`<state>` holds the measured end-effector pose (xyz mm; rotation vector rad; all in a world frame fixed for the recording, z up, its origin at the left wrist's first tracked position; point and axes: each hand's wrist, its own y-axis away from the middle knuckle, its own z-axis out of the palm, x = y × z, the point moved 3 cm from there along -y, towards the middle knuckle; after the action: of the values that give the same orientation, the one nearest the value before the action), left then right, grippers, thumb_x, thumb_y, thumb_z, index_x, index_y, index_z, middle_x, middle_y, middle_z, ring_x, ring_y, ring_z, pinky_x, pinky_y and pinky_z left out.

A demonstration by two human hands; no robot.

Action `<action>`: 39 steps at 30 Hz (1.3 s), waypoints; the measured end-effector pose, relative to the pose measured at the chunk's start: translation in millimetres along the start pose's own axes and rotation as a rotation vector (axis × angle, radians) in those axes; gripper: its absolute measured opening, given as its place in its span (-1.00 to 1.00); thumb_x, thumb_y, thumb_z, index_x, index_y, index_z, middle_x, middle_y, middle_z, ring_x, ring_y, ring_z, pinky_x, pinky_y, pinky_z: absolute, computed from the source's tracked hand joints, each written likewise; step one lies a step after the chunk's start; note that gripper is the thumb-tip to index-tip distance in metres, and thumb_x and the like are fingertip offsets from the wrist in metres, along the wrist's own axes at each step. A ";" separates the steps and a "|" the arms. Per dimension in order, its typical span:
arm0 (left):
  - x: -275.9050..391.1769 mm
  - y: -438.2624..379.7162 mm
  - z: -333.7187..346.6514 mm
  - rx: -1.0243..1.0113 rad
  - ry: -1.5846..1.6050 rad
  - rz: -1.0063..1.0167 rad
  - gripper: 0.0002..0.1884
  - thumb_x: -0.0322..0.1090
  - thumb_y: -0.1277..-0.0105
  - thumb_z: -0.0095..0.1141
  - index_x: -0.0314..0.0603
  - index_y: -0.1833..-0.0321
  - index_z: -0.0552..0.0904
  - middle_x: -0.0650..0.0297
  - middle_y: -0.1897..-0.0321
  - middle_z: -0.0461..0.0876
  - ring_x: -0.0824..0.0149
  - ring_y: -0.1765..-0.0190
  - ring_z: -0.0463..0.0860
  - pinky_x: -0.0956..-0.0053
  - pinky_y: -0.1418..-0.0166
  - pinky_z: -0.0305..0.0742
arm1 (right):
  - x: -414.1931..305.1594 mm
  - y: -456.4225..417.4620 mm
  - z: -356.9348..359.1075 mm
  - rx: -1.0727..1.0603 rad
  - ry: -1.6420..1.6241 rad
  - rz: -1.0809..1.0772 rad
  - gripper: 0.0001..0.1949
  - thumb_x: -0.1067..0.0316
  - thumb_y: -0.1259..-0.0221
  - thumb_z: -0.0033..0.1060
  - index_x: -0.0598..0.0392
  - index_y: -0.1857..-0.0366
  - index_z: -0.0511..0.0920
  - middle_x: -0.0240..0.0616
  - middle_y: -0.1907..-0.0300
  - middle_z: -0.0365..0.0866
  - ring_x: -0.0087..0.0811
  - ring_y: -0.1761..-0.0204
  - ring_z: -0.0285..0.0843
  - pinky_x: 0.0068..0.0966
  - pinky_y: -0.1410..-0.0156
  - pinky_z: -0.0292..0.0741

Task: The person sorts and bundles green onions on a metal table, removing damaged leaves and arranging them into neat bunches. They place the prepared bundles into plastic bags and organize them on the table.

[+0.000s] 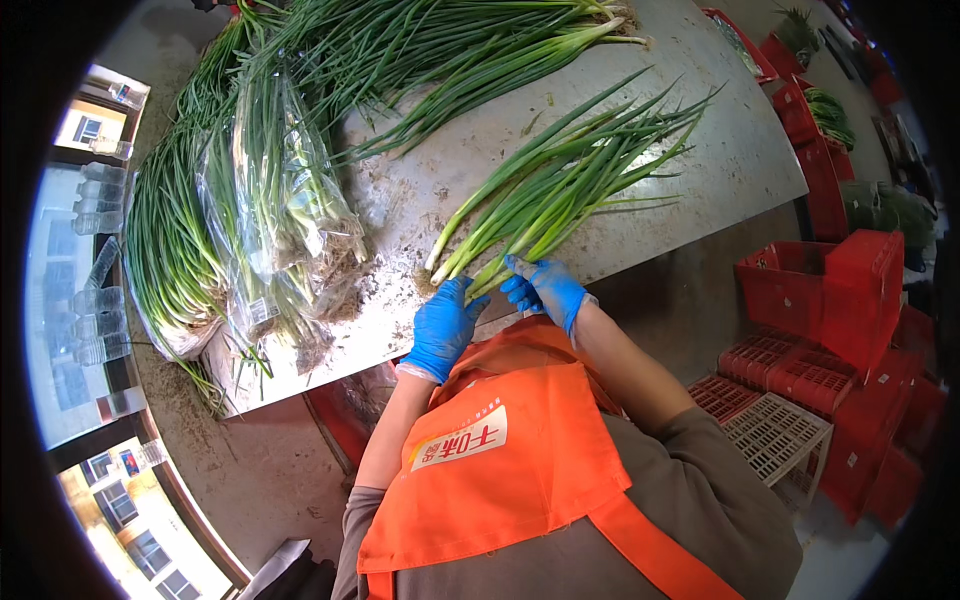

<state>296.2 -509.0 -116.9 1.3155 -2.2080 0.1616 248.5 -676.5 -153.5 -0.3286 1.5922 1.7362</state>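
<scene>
Several green onions [555, 180] lie fanned on the metal tabletop [720, 202] in front of me, leaves towards the upper right. My left hand [442, 322], in a blue glove, is at their white root ends by the table's near edge. My right hand [547, 289], gloved too, has its fingers curled around the lower stalk of one onion, thumb and forefinger along it. Whether the left fingers grip the stalk's base is hard to tell. To the left lie green onions in clear plastic bags [281, 195], roots towards me. A large heap of loose green onions [450, 52] covers the far side.
More green onions [169, 247] lie at the table's left end. Soil and root scraps are scattered on the top. Red plastic crates [787, 292] and a white slotted crate [780, 435] stand on the floor at right. Plastic bottles [97, 300] line the window at left.
</scene>
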 end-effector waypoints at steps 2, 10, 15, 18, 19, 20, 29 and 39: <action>5.1 1.9 -2.8 0.001 -0.024 0.006 -0.61 -0.06 -0.20 0.12 -0.22 0.07 0.53 0.00 0.32 0.63 -0.02 0.28 0.62 0.24 0.27 0.53 | 1.4 0.1 -0.3 -0.026 -0.032 -0.018 -0.59 -0.09 -0.14 0.15 0.11 0.49 0.64 -0.34 0.59 0.60 -0.60 0.66 0.41 -0.67 0.55 0.24; -0.8 0.3 9.2 -0.080 0.222 -0.047 -0.67 -0.08 -0.27 0.03 -0.24 0.15 0.54 -0.07 0.36 0.60 -0.08 0.32 0.60 0.17 0.30 0.49 | 3.4 8.6 15.8 0.029 -0.498 -0.218 -0.73 0.13 -0.22 0.13 0.15 0.39 0.59 -0.33 0.54 0.59 -0.61 0.63 0.37 -0.72 0.55 0.23; 14.0 1.6 15.5 -0.053 0.017 -0.017 -0.65 -0.04 -0.27 0.02 -0.20 0.13 0.52 -0.06 0.40 0.60 -0.08 0.35 0.60 0.13 0.32 0.48 | 25.7 -2.5 4.1 -0.045 -0.732 -0.085 -0.75 0.17 -0.22 0.13 0.12 0.49 0.54 -0.42 0.61 0.49 -0.63 0.64 0.26 -0.72 0.57 0.18; 18.7 3.8 16.5 -0.061 -0.007 -0.015 -0.66 -0.02 -0.27 0.01 -0.17 0.15 0.52 -0.04 0.42 0.60 -0.07 0.35 0.60 0.14 0.33 0.49 | 29.9 -2.8 3.4 0.042 -0.726 -0.076 -0.78 0.19 -0.24 0.12 0.11 0.46 0.53 -0.43 0.58 0.48 -0.64 0.64 0.24 -0.70 0.58 0.17; 19.3 4.2 17.4 -0.074 -0.019 -0.023 -0.66 -0.02 -0.27 0.00 -0.17 0.15 0.52 -0.04 0.42 0.60 -0.07 0.36 0.60 0.14 0.34 0.49 | 30.4 -2.3 2.8 0.070 -0.724 -0.085 -0.79 0.20 -0.24 0.12 0.11 0.45 0.52 -0.43 0.58 0.48 -0.64 0.64 0.24 -0.71 0.58 0.18; 19.0 4.7 19.1 -0.047 -0.011 -0.009 -0.66 -0.03 -0.27 0.00 -0.17 0.16 0.52 -0.04 0.43 0.60 -0.07 0.37 0.60 0.14 0.35 0.49 | 32.0 -2.8 2.1 0.065 -0.766 -0.067 -0.80 0.21 -0.24 0.11 0.10 0.44 0.52 -0.42 0.58 0.48 -0.65 0.63 0.25 -0.71 0.58 0.18; -10.3 7.2 7.4 0.189 -0.037 0.107 -0.69 -0.11 -0.22 0.09 -0.17 0.11 0.52 0.00 0.42 0.60 -0.04 0.47 0.58 0.19 0.44 0.48 | -0.4 29.4 -73.8 0.271 -0.074 -0.309 -0.81 0.23 -0.23 0.09 0.12 0.39 0.58 -0.29 0.46 0.60 -0.63 0.62 0.40 -0.71 0.57 0.29; 4.3 8.6 -3.1 0.212 -0.275 0.244 -0.55 -0.16 -0.18 0.12 -0.19 -0.10 0.44 0.10 0.41 0.53 0.10 0.47 0.58 0.29 0.47 0.48 | -70.7 -6.7 15.6 -0.027 1.594 -0.937 -0.81 0.32 -0.17 -0.03 0.06 0.26 0.60 -0.09 0.32 0.61 -0.09 0.34 0.58 -0.28 0.24 0.50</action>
<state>288.6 -506.7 -110.6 1.2324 -2.6459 0.3324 306.2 -686.6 -110.5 -2.4057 1.7177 0.5314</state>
